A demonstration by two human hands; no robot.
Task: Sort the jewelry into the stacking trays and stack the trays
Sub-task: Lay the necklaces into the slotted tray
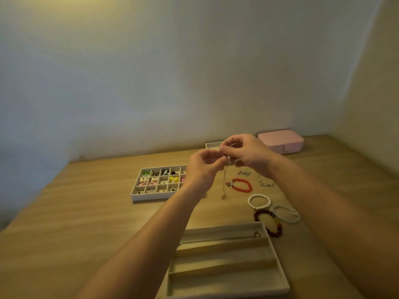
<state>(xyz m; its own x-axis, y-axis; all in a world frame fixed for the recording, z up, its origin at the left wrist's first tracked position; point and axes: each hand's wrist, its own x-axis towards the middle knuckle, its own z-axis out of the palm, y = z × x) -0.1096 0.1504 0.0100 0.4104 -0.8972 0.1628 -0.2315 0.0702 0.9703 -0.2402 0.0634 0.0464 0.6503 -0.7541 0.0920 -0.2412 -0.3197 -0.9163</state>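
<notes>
Both hands are up over the table and meet at the fingertips. The left hand (201, 169) and the right hand (246, 153) each pinch the top of a thin chain necklace (224, 186), fingers curled in tight on it. The chain hangs straight down, and its pendant dangles just right of the compartment tray (138, 192).

That tray sits on the wooden table (86, 212), its little cells filled with earrings and rings. Further right of it lie a red bead bracelet (241, 185), a small silver piece (244, 173) and a silver chain (265, 183).

Right of it and nearer the person are a pearl bracelet (259, 201), a clear bracelet (287, 213) and a dark bead bracelet (269, 225), close together. Nearer than the compartment tray sits a slotted tray (222, 264), with one necklace (257, 234) in its far slot. Beyond the compartment tray, by the wall, are a small tray (212, 145) half hidden by the hands and a closed pink box (280, 140).
</notes>
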